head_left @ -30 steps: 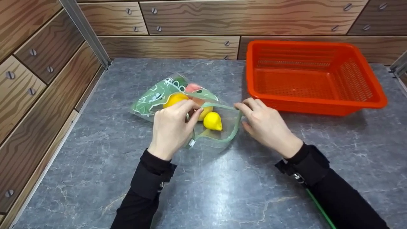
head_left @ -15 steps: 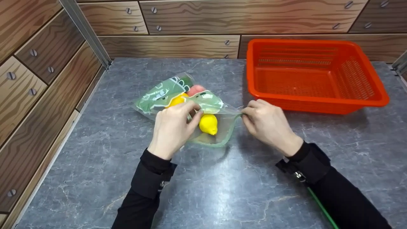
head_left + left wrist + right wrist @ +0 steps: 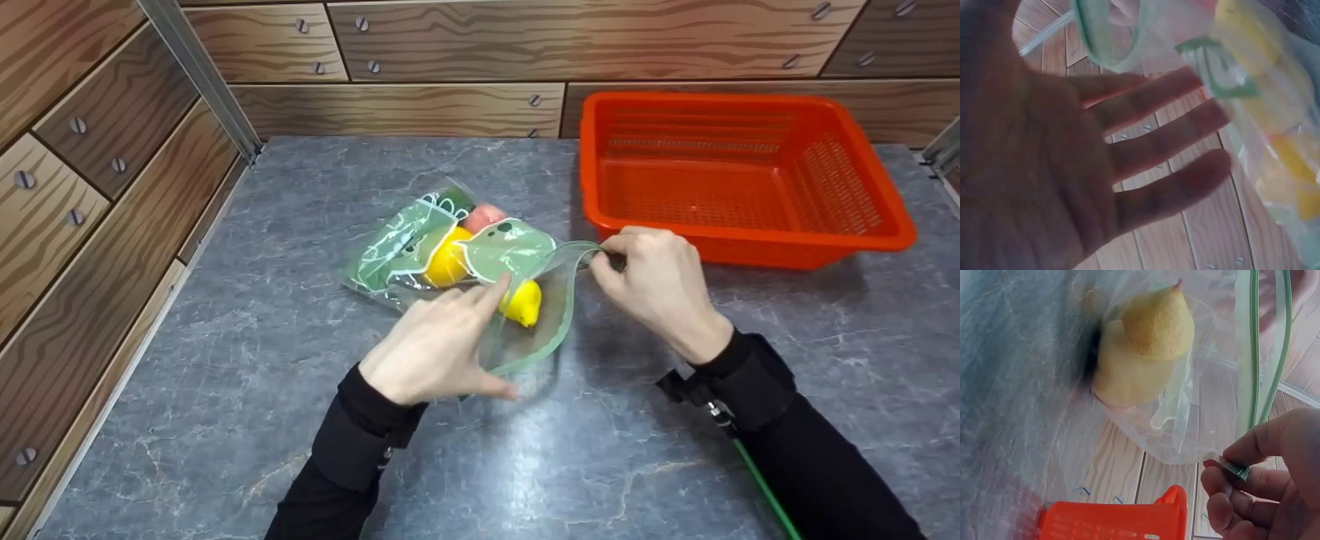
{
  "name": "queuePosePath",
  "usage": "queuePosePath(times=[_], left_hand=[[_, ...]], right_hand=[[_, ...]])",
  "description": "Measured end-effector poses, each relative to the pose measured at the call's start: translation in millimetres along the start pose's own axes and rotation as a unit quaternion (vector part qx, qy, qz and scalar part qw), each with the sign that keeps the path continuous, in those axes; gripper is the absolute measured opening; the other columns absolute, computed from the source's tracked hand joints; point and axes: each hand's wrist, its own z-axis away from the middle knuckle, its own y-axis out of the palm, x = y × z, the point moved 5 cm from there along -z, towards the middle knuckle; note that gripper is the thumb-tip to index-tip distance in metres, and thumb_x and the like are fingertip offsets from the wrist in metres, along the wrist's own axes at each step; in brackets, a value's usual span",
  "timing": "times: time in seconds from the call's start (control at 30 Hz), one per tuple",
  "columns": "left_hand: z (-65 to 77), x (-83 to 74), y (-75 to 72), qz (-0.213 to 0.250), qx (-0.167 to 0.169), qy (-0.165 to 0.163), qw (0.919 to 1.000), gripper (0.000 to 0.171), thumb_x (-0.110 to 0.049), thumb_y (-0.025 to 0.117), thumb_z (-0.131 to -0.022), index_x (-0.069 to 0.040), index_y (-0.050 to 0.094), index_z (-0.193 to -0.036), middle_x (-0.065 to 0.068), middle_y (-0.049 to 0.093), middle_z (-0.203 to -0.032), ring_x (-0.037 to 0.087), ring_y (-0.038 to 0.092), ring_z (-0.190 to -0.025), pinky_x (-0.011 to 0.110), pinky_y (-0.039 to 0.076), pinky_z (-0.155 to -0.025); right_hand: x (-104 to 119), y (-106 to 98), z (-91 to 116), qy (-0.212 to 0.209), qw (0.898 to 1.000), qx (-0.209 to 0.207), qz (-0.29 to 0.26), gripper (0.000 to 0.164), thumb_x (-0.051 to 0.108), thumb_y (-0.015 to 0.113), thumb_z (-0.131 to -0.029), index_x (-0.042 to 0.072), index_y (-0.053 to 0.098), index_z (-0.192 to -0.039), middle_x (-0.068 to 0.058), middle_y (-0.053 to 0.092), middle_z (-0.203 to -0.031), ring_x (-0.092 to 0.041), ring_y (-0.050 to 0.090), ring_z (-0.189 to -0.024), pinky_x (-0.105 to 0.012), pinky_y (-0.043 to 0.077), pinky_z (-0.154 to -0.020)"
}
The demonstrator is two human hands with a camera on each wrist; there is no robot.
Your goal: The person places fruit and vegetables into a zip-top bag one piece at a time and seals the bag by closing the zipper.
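Note:
A clear zip bag (image 3: 514,247) with green and white printing lies in the middle of the table, its green-edged mouth spread towards me. Inside, a yellow pear-shaped fruit (image 3: 524,304) sits near the mouth, behind it an orange-yellow fruit (image 3: 448,259), a pink fruit (image 3: 484,217) and something dark green (image 3: 456,201). My right hand (image 3: 660,285) pinches the right corner of the bag's mouth between thumb and index finger, plain in the right wrist view. My left hand (image 3: 435,346) is at the mouth's left side, fingers straight and spread, thumb apart; its palm (image 3: 1033,157) holds nothing.
An orange-red plastic basket (image 3: 750,238) with perforated walls stands at the back right, close beyond my right hand. Wood-patterned panels (image 3: 450,109) border the grey marbled table (image 3: 225,360) at the back and left. A green cable (image 3: 766,487) runs along my right sleeve.
My left hand has let go of the bag's edge, spread its fingers and come towards me. The right hand has shifted slightly right with the corner, and the bag with its fruit has moved right.

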Motion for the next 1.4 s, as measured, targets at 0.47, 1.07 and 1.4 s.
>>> queuePosePath(times=[0.47,1.07,1.4], left_hand=[[0.7,22.0,-28.4,0.069,-0.182,-0.027,0.9805,0.008,-0.020,0.064,-0.087,-0.019,0.071,-0.091,-0.006,0.074,-0.084,0.004,0.062,-0.064,0.016,0.049,-0.058],[10.2,59.8,-45.1,0.406,-0.407,-0.114,0.8102,0.022,-0.026,0.070,-0.085,-0.015,0.074,-0.103,0.007,0.074,-0.080,0.009,0.067,-0.070,0.020,0.032,-0.044],[3.5,59.7,-40.1,0.362,-0.379,-0.123,0.8428,0.021,-0.027,0.065,-0.089,-0.018,0.073,-0.106,0.002,0.075,-0.084,0.012,0.065,-0.070,0.019,0.028,-0.042]], right_hand=[[-20.7,-37.0,-13.9,-0.036,0.996,0.049,-0.058,0.015,0.011,0.062,-0.081,0.011,0.076,-0.083,0.000,0.068,-0.071,-0.009,0.049,-0.059,-0.016,0.036,-0.057],[-33.4,-77.8,-9.9,-0.001,0.996,0.054,-0.077,0.009,0.019,0.064,-0.088,0.016,0.073,-0.086,0.008,0.063,-0.077,-0.001,0.042,-0.060,-0.016,0.032,-0.058],[-14.3,-52.7,-7.6,0.010,0.990,0.130,-0.046,0.041,0.028,0.079,-0.075,0.014,0.067,-0.113,-0.001,0.068,-0.093,-0.017,0.058,-0.084,-0.031,0.043,-0.076]])
